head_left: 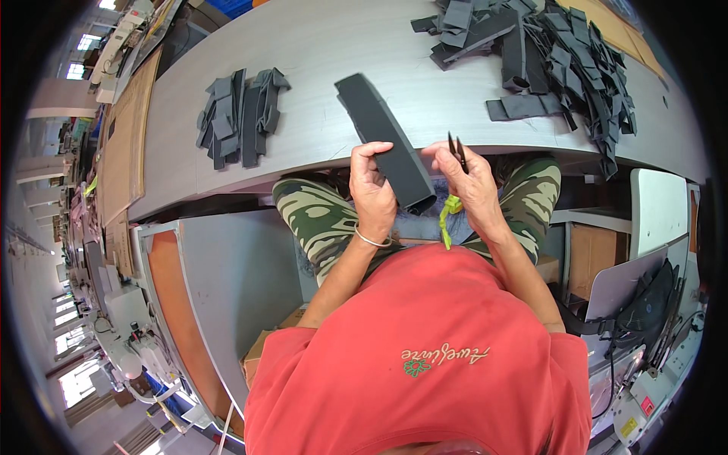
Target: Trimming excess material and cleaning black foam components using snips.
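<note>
Seen from above, seated at a grey table (318, 45) in camouflage trousers (311, 216) and a red shirt (425, 341). Left hand (371, 189) closed around the near end of a long dark fabric strip (383, 140), thumb on top, fingers curled under its left edge; thin bangle (373, 241) on that wrist. Strip angled away from the body, far end lying on the table, near end hanging just past the table edge over the lap. Right hand (470, 182) just beside the strip's right edge, fingers pinched shut on small black snips (457, 152), blades pointing up and away, apparently closed, though too small to be sure. Green cord (449, 216) dangling from below that hand. On the table to the left, well apart from the hands, a neat stack of dark pieces (239, 114); to the far right, a loose heap of similar pieces (546, 53). Brown cardboard (125, 136) beside the table's left end. Black bag (644, 303) at lower right.
</note>
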`<move>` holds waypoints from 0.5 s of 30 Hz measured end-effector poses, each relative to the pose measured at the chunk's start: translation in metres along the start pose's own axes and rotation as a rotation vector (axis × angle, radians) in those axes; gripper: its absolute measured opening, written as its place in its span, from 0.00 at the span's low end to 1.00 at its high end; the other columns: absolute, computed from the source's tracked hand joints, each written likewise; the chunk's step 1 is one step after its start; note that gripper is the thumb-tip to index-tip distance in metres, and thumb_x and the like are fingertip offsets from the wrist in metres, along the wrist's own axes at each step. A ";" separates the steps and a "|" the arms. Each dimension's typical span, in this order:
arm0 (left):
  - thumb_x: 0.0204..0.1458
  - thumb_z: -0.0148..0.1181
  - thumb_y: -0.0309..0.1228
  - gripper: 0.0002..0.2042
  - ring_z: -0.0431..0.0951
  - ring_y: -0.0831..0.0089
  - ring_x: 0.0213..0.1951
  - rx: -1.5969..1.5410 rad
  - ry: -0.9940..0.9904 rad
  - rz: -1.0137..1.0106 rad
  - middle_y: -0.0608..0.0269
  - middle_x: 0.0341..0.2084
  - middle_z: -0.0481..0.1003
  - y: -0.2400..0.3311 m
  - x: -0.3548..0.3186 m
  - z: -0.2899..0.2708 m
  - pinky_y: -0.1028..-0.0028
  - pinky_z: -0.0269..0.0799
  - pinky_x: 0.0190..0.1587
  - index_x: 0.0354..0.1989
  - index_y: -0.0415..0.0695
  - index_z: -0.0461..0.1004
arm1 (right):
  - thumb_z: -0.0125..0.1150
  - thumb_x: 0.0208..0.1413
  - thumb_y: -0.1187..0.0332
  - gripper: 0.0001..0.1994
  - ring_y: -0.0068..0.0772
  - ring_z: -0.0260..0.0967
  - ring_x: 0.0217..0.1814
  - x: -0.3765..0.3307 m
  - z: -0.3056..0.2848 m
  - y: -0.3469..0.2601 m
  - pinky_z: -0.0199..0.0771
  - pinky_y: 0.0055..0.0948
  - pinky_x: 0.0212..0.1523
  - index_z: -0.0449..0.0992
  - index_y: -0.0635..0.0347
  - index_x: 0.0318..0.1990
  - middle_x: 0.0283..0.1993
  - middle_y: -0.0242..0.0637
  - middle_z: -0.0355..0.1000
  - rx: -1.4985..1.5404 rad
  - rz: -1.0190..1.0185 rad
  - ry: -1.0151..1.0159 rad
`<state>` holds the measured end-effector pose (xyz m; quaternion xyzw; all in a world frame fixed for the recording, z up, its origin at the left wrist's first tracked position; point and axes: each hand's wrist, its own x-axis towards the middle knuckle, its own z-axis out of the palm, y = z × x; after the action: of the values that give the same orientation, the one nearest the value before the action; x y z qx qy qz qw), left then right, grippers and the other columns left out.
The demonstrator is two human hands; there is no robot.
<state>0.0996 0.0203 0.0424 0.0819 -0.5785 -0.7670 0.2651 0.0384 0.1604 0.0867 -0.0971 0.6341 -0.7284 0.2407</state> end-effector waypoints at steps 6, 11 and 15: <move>0.46 0.61 0.19 0.25 0.70 0.78 0.40 0.256 -0.124 0.006 0.62 0.39 0.68 -0.002 0.000 -0.002 0.80 0.69 0.40 0.53 0.42 0.61 | 0.63 0.54 0.68 0.09 0.11 0.53 0.30 0.000 -0.001 0.016 0.54 0.15 0.29 0.71 0.63 0.29 0.25 0.20 0.61 -0.187 -0.029 -0.096; 0.44 0.56 0.14 0.31 0.66 0.79 0.39 0.190 -0.078 -0.162 0.62 0.41 0.63 0.000 0.004 -0.008 0.81 0.68 0.42 0.60 0.42 0.57 | 0.63 0.50 0.72 0.06 0.20 0.56 0.22 0.001 -0.008 0.014 0.56 0.22 0.24 0.72 0.63 0.29 0.23 0.28 0.64 -0.431 -0.177 0.012; 0.55 0.54 0.26 0.22 0.71 0.77 0.38 -0.054 -0.021 -0.346 0.63 0.37 0.70 0.014 0.016 -0.011 0.78 0.69 0.43 0.57 0.34 0.57 | 0.63 0.42 0.77 0.06 0.37 0.66 0.25 0.002 -0.011 0.017 0.65 0.29 0.27 0.73 0.62 0.30 0.30 0.38 0.70 -0.577 -0.404 0.056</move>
<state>0.0953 0.0006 0.0550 0.1652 -0.5378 -0.8172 0.1252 0.0361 0.1679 0.0676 -0.2646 0.7881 -0.5545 0.0368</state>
